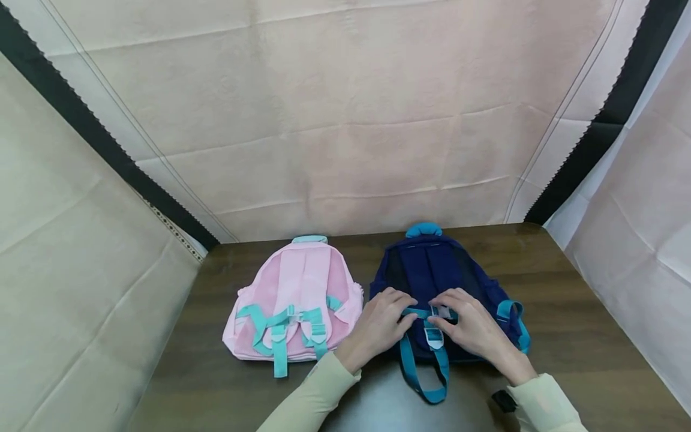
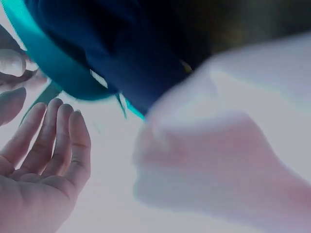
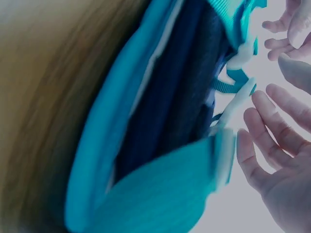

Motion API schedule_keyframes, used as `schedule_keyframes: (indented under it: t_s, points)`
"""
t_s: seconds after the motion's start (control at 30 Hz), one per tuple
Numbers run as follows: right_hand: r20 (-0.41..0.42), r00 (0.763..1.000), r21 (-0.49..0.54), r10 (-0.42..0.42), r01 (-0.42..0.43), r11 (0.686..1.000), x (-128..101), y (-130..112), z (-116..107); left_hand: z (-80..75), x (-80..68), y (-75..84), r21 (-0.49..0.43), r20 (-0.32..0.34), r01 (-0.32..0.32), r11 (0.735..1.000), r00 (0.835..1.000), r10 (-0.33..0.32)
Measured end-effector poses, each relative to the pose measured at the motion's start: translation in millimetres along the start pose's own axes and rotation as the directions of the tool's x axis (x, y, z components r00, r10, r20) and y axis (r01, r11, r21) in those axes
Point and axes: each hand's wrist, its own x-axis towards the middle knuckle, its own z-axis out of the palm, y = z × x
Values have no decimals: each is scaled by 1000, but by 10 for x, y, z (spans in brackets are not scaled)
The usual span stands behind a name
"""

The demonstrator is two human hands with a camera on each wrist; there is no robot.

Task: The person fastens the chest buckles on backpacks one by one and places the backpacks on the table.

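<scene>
While a pink backpack (image 1: pixel 294 303) lies straps-up at the left, untouched, the left hand (image 1: pixel 378 327) and right hand (image 1: pixel 472 330) meet on the navy backpack (image 1: pixel 432 282) beside it, fingers curled round the chest strap (image 1: pixel 415 312) and its white buckle (image 1: pixel 439 312), seemingly to join it; dark wooden surface (image 1: pixel 572 336), pale fabric walls (image 1: pixel 345 120) around

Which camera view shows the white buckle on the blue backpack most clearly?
The right wrist view: the white buckle appears large, beside the right hand. The head view shows it small between both hands on the blue backpack. The left wrist view does not show it.
</scene>
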Motion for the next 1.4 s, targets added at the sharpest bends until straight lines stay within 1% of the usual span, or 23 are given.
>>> schedule_keyframes:
  t_s: [0.13,0.23,0.33,0.43,0.53,0.6,0.7,0.83,0.93,1.03,1.1,1.17,1.23,1.3,1.4]
  points:
    - [-17,998,29,-56,56,998,85,-133,30,-153,-75,-62,-27,-29,26,999,999,-27]
    - [-7,997,54,-74,74,996,147,-251,61,-274,-157,-118,-45,-32,52,998,998,-53]
    - [8,996,81,-85,84,993,204,-377,101,-396,-265,-197,-37,-44,74,997,996,-75]
    - [36,996,109,-85,80,991,284,-516,149,-517,-391,-305,-2,-77,100,995,992,-100]
    - [76,993,136,-89,78,988,397,-661,205,-621,-507,-433,31,-119,134,991,984,-129]
    - [102,989,149,-104,88,985,482,-752,249,-679,-579,-521,34,-141,158,987,978,-152]
    - [129,983,162,-130,109,981,592,-870,325,-756,-683,-645,22,-149,200,980,970,-195]
    - [172,974,175,-150,120,977,700,-1012,440,-857,-840,-817,18,-133,272,962,954,-267]
    - [221,963,198,-153,110,974,762,-1129,542,-938,-973,-961,42,-110,317,948,944,-311]
    - [256,954,222,-158,101,970,828,-1247,679,-1008,-1103,-1104,71,-54,357,931,934,-354]
    - [277,948,227,-156,93,969,867,-1321,774,-1042,-1171,-1172,84,-4,389,918,921,-390]
    - [293,942,239,-161,91,967,909,-1386,877,-1056,-1220,-1224,96,37,423,901,903,-428]
    - [316,935,240,-161,86,967,946,-1452,967,-1067,-1252,-1254,98,61,449,888,888,-456]
    - [326,930,243,-167,88,966,982,-1508,1061,-1071,-1270,-1277,91,71,463,881,880,-470]
    - [330,932,213,-150,81,974,1027,-1581,1181,-1071,-1285,-1311,92,82,463,882,879,-470]
